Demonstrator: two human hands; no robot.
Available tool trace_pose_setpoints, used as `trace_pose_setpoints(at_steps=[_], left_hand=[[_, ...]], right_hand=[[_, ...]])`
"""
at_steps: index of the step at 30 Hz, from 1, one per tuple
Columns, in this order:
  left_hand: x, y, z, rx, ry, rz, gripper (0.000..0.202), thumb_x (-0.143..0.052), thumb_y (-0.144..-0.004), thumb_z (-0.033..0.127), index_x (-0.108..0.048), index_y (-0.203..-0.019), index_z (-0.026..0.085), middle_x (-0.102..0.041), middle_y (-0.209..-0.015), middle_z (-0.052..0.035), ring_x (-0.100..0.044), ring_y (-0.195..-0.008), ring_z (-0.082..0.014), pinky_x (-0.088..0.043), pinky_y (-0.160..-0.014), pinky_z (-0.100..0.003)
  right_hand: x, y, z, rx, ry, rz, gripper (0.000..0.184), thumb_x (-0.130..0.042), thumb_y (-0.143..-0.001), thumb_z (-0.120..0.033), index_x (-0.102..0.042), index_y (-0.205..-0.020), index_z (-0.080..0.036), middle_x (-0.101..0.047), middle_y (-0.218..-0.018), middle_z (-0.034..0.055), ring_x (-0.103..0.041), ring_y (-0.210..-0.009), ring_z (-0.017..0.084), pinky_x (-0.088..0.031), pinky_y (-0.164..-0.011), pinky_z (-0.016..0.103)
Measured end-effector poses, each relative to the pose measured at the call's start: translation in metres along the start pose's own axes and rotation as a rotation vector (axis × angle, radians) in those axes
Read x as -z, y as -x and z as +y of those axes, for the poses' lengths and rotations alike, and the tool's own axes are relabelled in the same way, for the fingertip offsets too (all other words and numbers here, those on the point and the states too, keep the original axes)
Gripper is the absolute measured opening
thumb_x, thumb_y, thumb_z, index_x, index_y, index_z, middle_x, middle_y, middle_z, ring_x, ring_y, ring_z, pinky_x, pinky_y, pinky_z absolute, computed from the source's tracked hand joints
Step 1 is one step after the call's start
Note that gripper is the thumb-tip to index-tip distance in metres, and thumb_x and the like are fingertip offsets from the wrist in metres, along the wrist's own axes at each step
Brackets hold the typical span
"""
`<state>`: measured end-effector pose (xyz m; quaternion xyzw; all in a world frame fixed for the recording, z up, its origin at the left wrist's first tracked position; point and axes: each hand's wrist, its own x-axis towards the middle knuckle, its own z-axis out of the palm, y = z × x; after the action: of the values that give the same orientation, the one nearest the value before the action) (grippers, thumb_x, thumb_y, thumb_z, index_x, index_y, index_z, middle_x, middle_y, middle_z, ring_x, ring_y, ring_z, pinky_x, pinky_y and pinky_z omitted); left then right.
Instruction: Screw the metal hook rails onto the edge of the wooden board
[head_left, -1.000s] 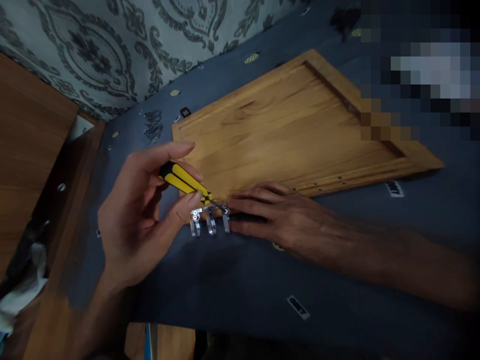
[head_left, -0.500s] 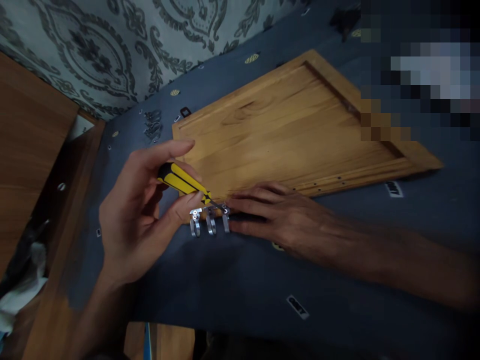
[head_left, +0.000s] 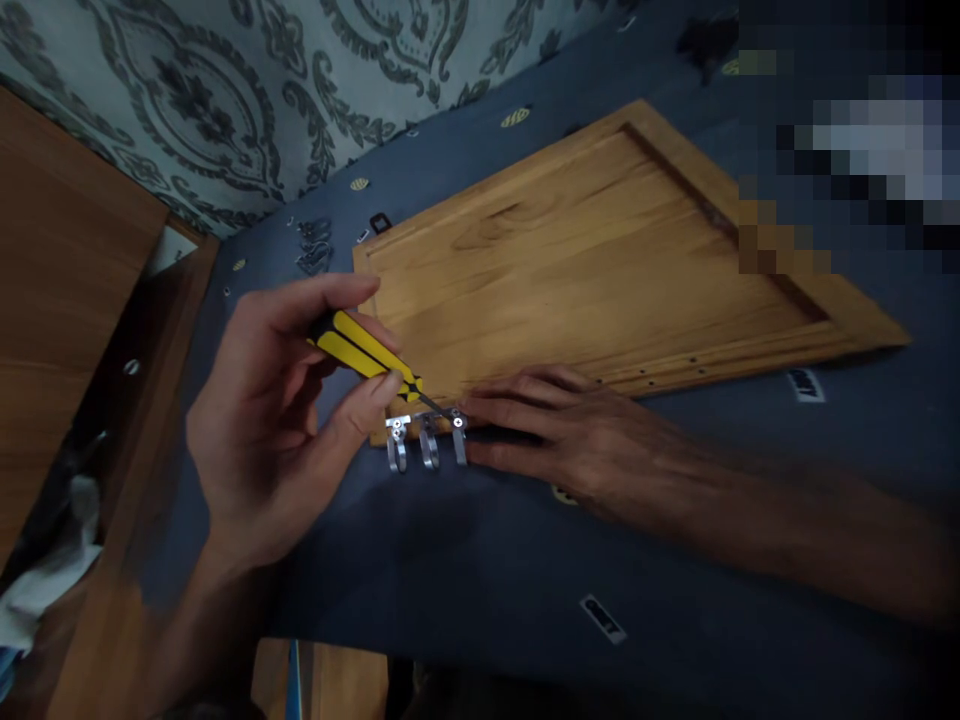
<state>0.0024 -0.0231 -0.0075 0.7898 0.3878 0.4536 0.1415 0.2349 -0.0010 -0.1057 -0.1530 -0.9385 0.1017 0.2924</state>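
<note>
A yellow and black screwdriver point(head_left: 364, 352) is gripped in my left hand point(head_left: 262, 400), its handle between thumb and fingers. The shaft slants down to the right, its tip close to a screw on the rightmost metal hook point(head_left: 459, 440). Two similar metal hooks, one in the middle point(head_left: 428, 447) and one at the left point(head_left: 397, 445), stand along the near edge of a wooden panel point(head_left: 570, 270). My right hand point(head_left: 562, 425) lies with fingers stretched out over that edge, fingertips beside the rightmost hook. Whether they press on the hook I cannot tell.
Several loose metal pieces point(head_left: 313, 248) and a small dark square piece point(head_left: 381, 223) lie on the dark blue patterned cloth point(head_left: 480, 590) beyond the panel's left end. Wooden furniture point(head_left: 67, 250) borders the left side. Patterned fabric point(head_left: 225, 100) hangs behind.
The view has shifted slightly, so the panel and hooks appear a little farther right. Both hands keep their places at the hooks, and the screwdriver handle has tilted slightly.
</note>
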Motion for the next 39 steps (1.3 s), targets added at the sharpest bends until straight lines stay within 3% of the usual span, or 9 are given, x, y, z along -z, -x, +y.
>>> trace_pose_setpoints(at_steps=[7, 12, 16, 19, 23, 29, 33, 39], left_hand=[[-0.002, 0.0023, -0.0051, -0.021, -0.017, -0.049, 0.05, -0.076, -0.088, 0.015, -0.065, -0.134, 0.031, -0.069, -0.103, -0.0021, -0.071, -0.089, -0.0222, -0.066, -0.077, -0.036], [-0.0031, 0.0029, -0.0024, -0.004, -0.045, -0.047, 0.05, -0.075, -0.088, 0.013, -0.066, -0.134, 0.029, -0.067, -0.104, -0.0028, -0.07, -0.089, -0.0213, -0.065, -0.074, -0.034], [-0.0035, 0.0025, -0.0028, -0.033, -0.066, -0.062, 0.051, -0.076, -0.088, 0.014, -0.065, -0.135, 0.032, -0.067, -0.106, -0.0036, -0.07, -0.088, -0.0223, -0.065, -0.074, -0.038], [-0.0052, 0.0035, -0.0022, -0.033, -0.121, -0.021, 0.052, -0.08, -0.087, 0.019, -0.066, -0.134, 0.036, -0.067, -0.109, -0.003, -0.067, -0.089, -0.0229, -0.064, -0.073, -0.041], [-0.0067, 0.0052, 0.0009, -0.05, -0.146, 0.013, 0.05, -0.083, -0.085, 0.021, -0.068, -0.131, 0.036, -0.069, -0.107, -0.0001, -0.067, -0.087, -0.0223, -0.064, -0.066, -0.038], [-0.0036, 0.0034, 0.0031, 0.001, -0.046, -0.013, 0.053, -0.079, -0.086, 0.013, -0.068, -0.132, 0.036, -0.07, -0.118, -0.0007, -0.072, -0.092, -0.0235, -0.067, -0.079, -0.04], [-0.0019, 0.0024, 0.0022, 0.027, 0.012, -0.067, 0.052, -0.076, -0.088, 0.015, -0.065, -0.135, 0.034, -0.071, -0.112, -0.0022, -0.074, -0.091, -0.0262, -0.067, -0.079, -0.043], [-0.0051, 0.0052, 0.0029, 0.007, -0.073, -0.029, 0.054, -0.081, -0.084, 0.013, -0.068, -0.131, 0.036, -0.069, -0.114, -0.0007, -0.069, -0.093, -0.0228, -0.063, -0.075, -0.041]], right_hand=[[-0.0009, 0.0021, -0.0009, -0.02, 0.004, -0.006, 0.036, -0.048, -0.097, -0.007, -0.072, -0.119, -0.021, -0.071, -0.134, 0.0113, -0.061, -0.125, 0.027, -0.051, -0.101, 0.048], [0.0013, 0.0007, -0.0013, -0.006, 0.019, -0.006, 0.033, -0.046, -0.101, -0.01, -0.073, -0.117, -0.02, -0.071, -0.133, 0.0103, -0.063, -0.121, 0.027, -0.052, -0.1, 0.046], [-0.0005, 0.0011, -0.0003, -0.006, 0.02, 0.01, 0.033, -0.045, -0.101, -0.01, -0.072, -0.118, -0.019, -0.071, -0.133, 0.0114, -0.063, -0.122, 0.028, -0.052, -0.099, 0.046], [-0.0026, 0.0019, -0.0006, -0.002, 0.007, 0.026, 0.033, -0.046, -0.1, -0.009, -0.072, -0.118, -0.02, -0.071, -0.134, 0.0107, -0.062, -0.124, 0.028, -0.052, -0.099, 0.046], [-0.0035, 0.0032, -0.0022, -0.041, 0.002, 0.009, 0.037, -0.046, -0.098, -0.004, -0.071, -0.12, -0.021, -0.07, -0.136, 0.0103, -0.06, -0.128, 0.026, -0.049, -0.103, 0.045], [-0.0035, 0.0039, 0.0, -0.027, -0.037, -0.01, 0.039, -0.05, -0.096, -0.008, -0.069, -0.126, -0.025, -0.069, -0.138, 0.0106, -0.059, -0.131, 0.028, -0.051, -0.102, 0.051], [-0.0013, 0.0023, 0.0004, -0.024, -0.013, -0.023, 0.036, -0.048, -0.097, -0.008, -0.071, -0.121, -0.023, -0.071, -0.134, 0.0114, -0.061, -0.128, 0.028, -0.052, -0.1, 0.05], [-0.0031, 0.0034, -0.0003, -0.018, -0.003, -0.004, 0.038, -0.047, -0.096, -0.006, -0.071, -0.122, -0.021, -0.07, -0.136, 0.0123, -0.062, -0.126, 0.028, -0.052, -0.098, 0.049]])
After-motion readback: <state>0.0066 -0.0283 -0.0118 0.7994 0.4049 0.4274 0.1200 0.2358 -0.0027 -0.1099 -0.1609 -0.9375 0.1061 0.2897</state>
